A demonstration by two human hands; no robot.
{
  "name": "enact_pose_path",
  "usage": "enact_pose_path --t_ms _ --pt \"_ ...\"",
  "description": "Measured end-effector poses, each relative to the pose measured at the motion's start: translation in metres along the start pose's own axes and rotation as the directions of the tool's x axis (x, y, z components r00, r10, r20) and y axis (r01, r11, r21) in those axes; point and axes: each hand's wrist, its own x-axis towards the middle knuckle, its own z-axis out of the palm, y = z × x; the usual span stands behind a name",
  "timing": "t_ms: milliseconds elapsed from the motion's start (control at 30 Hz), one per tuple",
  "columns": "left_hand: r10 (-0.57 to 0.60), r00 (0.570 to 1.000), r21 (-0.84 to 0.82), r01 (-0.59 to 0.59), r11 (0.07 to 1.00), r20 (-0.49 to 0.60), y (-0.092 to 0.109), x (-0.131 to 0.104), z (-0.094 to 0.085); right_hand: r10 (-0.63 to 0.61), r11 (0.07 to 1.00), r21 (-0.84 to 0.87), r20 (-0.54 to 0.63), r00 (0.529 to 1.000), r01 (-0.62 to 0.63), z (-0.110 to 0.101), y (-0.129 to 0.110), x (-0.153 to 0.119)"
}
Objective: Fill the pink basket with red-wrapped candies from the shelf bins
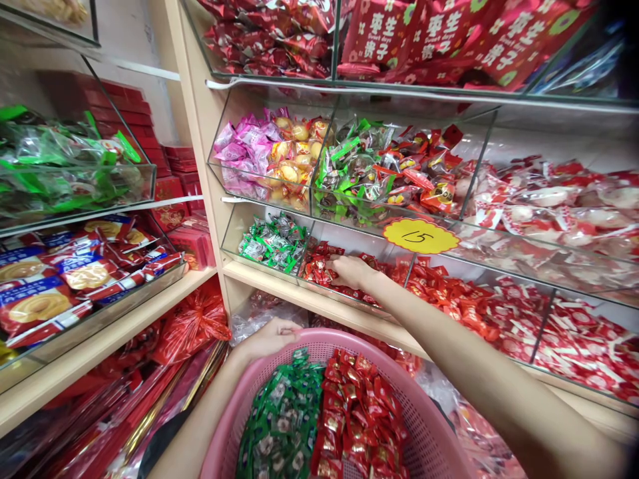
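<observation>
We record a pale wooden shelving unit [197,133] as the largest item, its tiers fitted with clear bins and its upper tier carrying large red bags [382,33] printed "Sweet days". In front of it we find a pink plastic basket [426,429], perforated, its far rim near the front edge of the wooden ledge [279,287] under the lowest row of bins. Within the basket lie two heaps side by side: green-wrapped candies [282,419] toward the left wall and red-and-gold-wrapped candies [367,412] toward the right, with a strip of the right wall showing. At the left corner of the lowest row, one bin contains green-and-silver-wrapped candies [273,245]; the bin adjoining it contains red-wrapped candies [318,270]. The right hand [352,273] is inside this second bin, behind its clear front edge, the fingers bent and their tips among the candies near the left end; we cannot tell whether they hold one. The left hand [272,337] is at the basket's far left rim, fingers close together and bent over the edge, holding it. On the front edge of the tier above the right hand, we note a yellow scalloped tag [420,236] handwritten "15".
</observation>
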Motion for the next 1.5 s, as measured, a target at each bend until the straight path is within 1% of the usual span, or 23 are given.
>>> enact_pose_path --t_ms 200,333,400,500,633,767,867,967,1067,1167,1267,1367,1500 --pt "-0.022 1.000 -0.003 0.022 1.000 -0.015 0.002 0.000 0.000 0.058 0.997 0.053 0.047 0.997 -0.061 0.000 0.000 0.002" --pt "-0.032 0.999 -0.027 0.032 0.999 -0.005 0.000 0.000 -0.001 0.138 0.981 0.127 0.090 0.986 -0.148 -0.007 0.005 -0.002" --pt "-0.033 0.999 -0.047 0.033 0.998 0.007 -0.003 0.000 -0.001 0.195 0.962 0.171 0.111 0.974 -0.212 -0.010 0.010 -0.005" --pt "-0.021 1.000 -0.058 0.022 0.998 0.010 -0.005 0.001 -0.001 0.297 0.917 0.232 0.145 0.944 -0.325 -0.012 0.016 -0.007" --pt "-0.007 1.000 -0.052 0.008 0.999 0.011 -0.007 0.002 -0.001 0.410 0.841 0.325 0.140 0.901 -0.433 -0.009 0.011 -0.006" --pt "-0.021 1.000 -0.059 0.022 0.998 0.014 -0.008 0.002 -0.001 0.435 0.765 0.448 0.170 0.884 -0.462 -0.008 -0.004 -0.002" --pt "-0.014 1.000 -0.059 0.015 0.998 0.014 -0.009 0.002 -0.001 0.422 0.727 0.504 0.209 0.882 -0.467 -0.009 -0.014 0.001" --pt "-0.007 1.000 -0.048 0.007 0.999 0.010 -0.007 0.001 -0.001 0.396 0.724 0.511 0.243 0.886 -0.464 -0.009 -0.021 0.003" --pt "-0.027 1.000 -0.042 0.027 0.999 0.008 -0.003 0.000 0.000 0.403 0.740 0.479 0.248 0.881 -0.473 -0.009 -0.026 0.005" --pt "-0.031 0.999 -0.006 0.031 0.999 -0.012 0.004 -0.001 0.001 0.401 0.755 0.464 0.233 0.886 -0.463 -0.008 -0.028 0.006" --pt "-0.037 0.999 0.014 0.038 0.999 -0.011 0.008 -0.003 0.001 0.394 0.750 0.477 0.234 0.889 -0.458 -0.007 -0.027 0.006" --pt "-0.033 0.999 0.015 0.033 0.999 0.004 0.009 -0.003 0.001 0.402 0.736 0.496 0.227 0.887 -0.461 -0.007 -0.023 0.005" --pt "-0.023 1.000 0.040 0.024 0.999 -0.018 0.007 -0.002 0.000 0.421 0.721 0.521 0.196 0.885 -0.458 -0.007 -0.018 0.003"
